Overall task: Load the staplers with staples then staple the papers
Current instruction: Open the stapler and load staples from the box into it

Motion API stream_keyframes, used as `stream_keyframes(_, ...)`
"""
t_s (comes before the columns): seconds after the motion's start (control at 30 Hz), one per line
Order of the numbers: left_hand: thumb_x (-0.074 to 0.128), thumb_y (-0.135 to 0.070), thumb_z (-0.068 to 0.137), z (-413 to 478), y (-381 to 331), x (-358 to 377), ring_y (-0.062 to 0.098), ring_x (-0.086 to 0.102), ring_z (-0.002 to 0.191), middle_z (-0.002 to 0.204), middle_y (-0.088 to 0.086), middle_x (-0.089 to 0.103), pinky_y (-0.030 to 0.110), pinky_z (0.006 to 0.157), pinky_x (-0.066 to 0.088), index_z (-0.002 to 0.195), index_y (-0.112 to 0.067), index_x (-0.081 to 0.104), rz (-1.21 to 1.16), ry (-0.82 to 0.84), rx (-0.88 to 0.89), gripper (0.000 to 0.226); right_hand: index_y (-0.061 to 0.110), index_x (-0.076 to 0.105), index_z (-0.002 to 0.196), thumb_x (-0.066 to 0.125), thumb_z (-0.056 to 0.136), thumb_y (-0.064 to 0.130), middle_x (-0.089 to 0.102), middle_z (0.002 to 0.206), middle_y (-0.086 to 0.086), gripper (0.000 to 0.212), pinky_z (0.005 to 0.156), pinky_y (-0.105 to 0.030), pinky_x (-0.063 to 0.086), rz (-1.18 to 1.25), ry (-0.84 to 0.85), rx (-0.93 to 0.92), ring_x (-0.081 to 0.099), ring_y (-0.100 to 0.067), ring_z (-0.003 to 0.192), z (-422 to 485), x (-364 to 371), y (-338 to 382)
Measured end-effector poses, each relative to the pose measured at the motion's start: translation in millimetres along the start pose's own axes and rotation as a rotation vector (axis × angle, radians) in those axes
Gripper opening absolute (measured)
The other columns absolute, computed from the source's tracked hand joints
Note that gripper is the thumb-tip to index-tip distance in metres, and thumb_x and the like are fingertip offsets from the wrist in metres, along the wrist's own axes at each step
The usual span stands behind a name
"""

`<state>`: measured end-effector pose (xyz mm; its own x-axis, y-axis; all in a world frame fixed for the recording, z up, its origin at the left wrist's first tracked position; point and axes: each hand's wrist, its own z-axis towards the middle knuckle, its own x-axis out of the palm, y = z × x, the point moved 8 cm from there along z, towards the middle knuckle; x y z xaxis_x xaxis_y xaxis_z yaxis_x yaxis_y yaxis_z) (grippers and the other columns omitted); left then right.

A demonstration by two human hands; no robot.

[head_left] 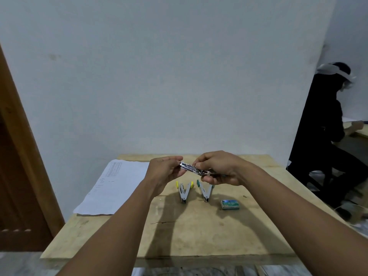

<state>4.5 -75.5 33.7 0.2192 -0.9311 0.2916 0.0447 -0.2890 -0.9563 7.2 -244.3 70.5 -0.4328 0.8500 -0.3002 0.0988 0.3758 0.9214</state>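
Above the table (199,232), at twelve o'clock from the yellow stapler (184,193), my left hand (165,169) and right hand (217,168) each pinched an end of the silver stapler (189,167), likely steadying it for staples.

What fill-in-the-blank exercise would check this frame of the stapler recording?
1. The left hand and right hand hold a silvery stapler; ____ more staplers lie open on the table.
2. The open stapler nearer the papers has ____ ends.
3. The staple box lies to the ____ of the green-ended stapler.
Missing: two; yellow; right.
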Motion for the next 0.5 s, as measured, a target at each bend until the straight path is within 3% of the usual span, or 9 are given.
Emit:
stream_keyframes(0.13, 0.057, 0.006, 0.087, 2, 0, 1, 0.017, 0.059, 0.053, 0.082, 0.018, 0.060, 0.033, 0.071, 0.059, 0.084, -0.001, 0.062, 0.033, -0.079, -0.019, 0.010, 0.007, 0.068, 0.102, 0.058, 0.094, 0.006, 0.049, 0.075, -0.007, 0.013, 0.045, -0.021, 0.048, -0.037, -0.010, -0.062, 0.052, -0.019, 0.054, -1, 5, 3)
stream_keyframes(0.27, 0.054, 0.014, 0.082, 0, 3, 9, 0.032, 0.059, 0.082, 0.092, 0.020, 0.058, 0.027, 0.061, 0.052, 0.092, -0.009, 0.051, -0.054, -0.091, -0.088, 0.025, 0.012, 0.066, 0.095, 0.056, 0.094, 0.005, 0.044, 0.066, -0.004, 0.011, 0.047, -0.022, 0.046, -0.063, -0.017, -0.088, 0.050, -0.017, 0.049, -3, 10, 6)
stream_keyframes(0.37, 0.056, 0.018, 0.081, -2, 4, 12, 0.030, 0.060, 0.085, 0.100, 0.021, 0.056, 0.029, 0.063, 0.053, 0.100, -0.008, 0.048, -0.114, -0.054, -0.105, 0.034, 0.010, 0.065, 0.095, 0.057, 0.093, 0.003, 0.045, 0.065, -0.005, 0.011, 0.045, -0.021, 0.045, -0.049, -0.022, -0.079, 0.050, -0.015, 0.048, -6, 6, 6)
stream_keyframes(0.5, 0.054, 0.019, 0.083, -4, 5, 19, 0.025, 0.061, 0.079, 0.097, 0.020, 0.057, 0.025, 0.061, 0.058, 0.102, -0.001, 0.054, -0.221, -0.012, -0.115, 0.028, 0.006, 0.066, 0.091, 0.058, 0.088, 0.002, 0.047, 0.068, -0.010, 0.009, 0.048, -0.023, 0.045, 0.016, -0.083, -0.063, 0.049, -0.017, 0.046, -7, 0, 6)
